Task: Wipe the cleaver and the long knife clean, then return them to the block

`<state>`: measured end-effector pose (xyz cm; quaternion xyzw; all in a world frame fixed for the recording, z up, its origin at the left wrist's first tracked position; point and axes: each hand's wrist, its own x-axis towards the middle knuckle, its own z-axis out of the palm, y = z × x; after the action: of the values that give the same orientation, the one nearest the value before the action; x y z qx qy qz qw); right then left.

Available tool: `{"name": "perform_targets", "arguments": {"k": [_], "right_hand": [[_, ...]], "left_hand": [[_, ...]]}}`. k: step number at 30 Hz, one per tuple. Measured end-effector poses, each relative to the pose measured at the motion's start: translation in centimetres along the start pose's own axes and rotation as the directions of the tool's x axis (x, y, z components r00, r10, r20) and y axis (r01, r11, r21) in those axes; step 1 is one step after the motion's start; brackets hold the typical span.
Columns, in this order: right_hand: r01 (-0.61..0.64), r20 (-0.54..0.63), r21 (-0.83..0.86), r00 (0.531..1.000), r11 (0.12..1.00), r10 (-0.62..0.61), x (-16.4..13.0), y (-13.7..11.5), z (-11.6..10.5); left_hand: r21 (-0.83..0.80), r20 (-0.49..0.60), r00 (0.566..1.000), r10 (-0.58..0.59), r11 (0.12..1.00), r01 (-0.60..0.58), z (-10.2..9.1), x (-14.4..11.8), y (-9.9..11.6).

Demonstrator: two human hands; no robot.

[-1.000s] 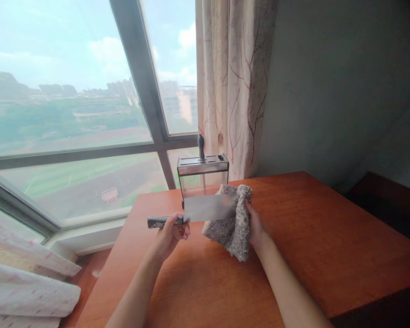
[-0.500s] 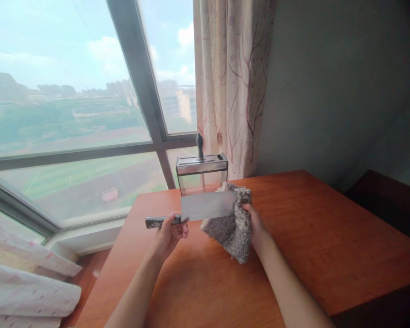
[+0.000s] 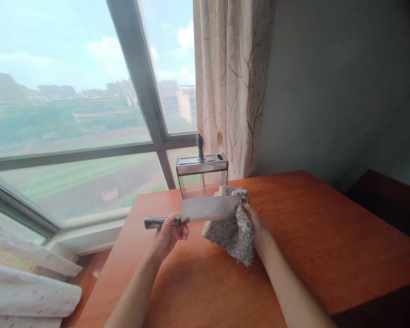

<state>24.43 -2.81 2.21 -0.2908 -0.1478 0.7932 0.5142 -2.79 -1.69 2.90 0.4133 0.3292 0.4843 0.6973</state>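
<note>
A cleaver (image 3: 208, 209) with a broad steel blade and a dark handle is held level above the table, its blade pointing right. My left hand (image 3: 168, 234) is closed on the handle near the blade. Folded over the blade's far end is a shaggy grey cloth (image 3: 230, 239), whose lower part hangs down behind and below the blade. My right hand (image 3: 254, 223) grips this cloth, thumb on the near side; its other fingers are hidden behind the cloth.
Behind the blade stands a knife block (image 3: 202, 166) with clear sides and a slotted top, a dark-handled tool upright in it. The reddish wooden table (image 3: 303, 237) reaches to the window (image 3: 71, 182) and a patterned curtain (image 3: 232, 91). Another curtain (image 3: 30, 291) hangs at lower left.
The cleaver blade and the cloth have dropped slightly. The cloth's bunched top has shifted a little left, and its lower corner a little right. Both hands keep their grips.
</note>
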Motion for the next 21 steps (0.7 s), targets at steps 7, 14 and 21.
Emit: {"name": "perform_targets", "arguments": {"k": [7,14,21], "right_hand": [[0.066,-0.017,0.035,0.998,0.997,-0.066,0.16,0.04,0.24],[0.124,0.046,0.032,0.991,0.992,-0.125,0.13,-0.01,0.23],[0.157,0.025,-0.008,0.987,0.988,-0.157,0.26,0.3,-0.04]], "left_hand": [[-0.036,-0.007,1.0,0.023,0.999,-0.023,0.13,0.11,-0.18],[0.077,0.035,0.999,0.024,0.997,-0.026,0.2,-0.13,0.15],[0.038,0.011,0.999,0.038,0.999,-0.039,0.41,-0.09,-0.05]]}}
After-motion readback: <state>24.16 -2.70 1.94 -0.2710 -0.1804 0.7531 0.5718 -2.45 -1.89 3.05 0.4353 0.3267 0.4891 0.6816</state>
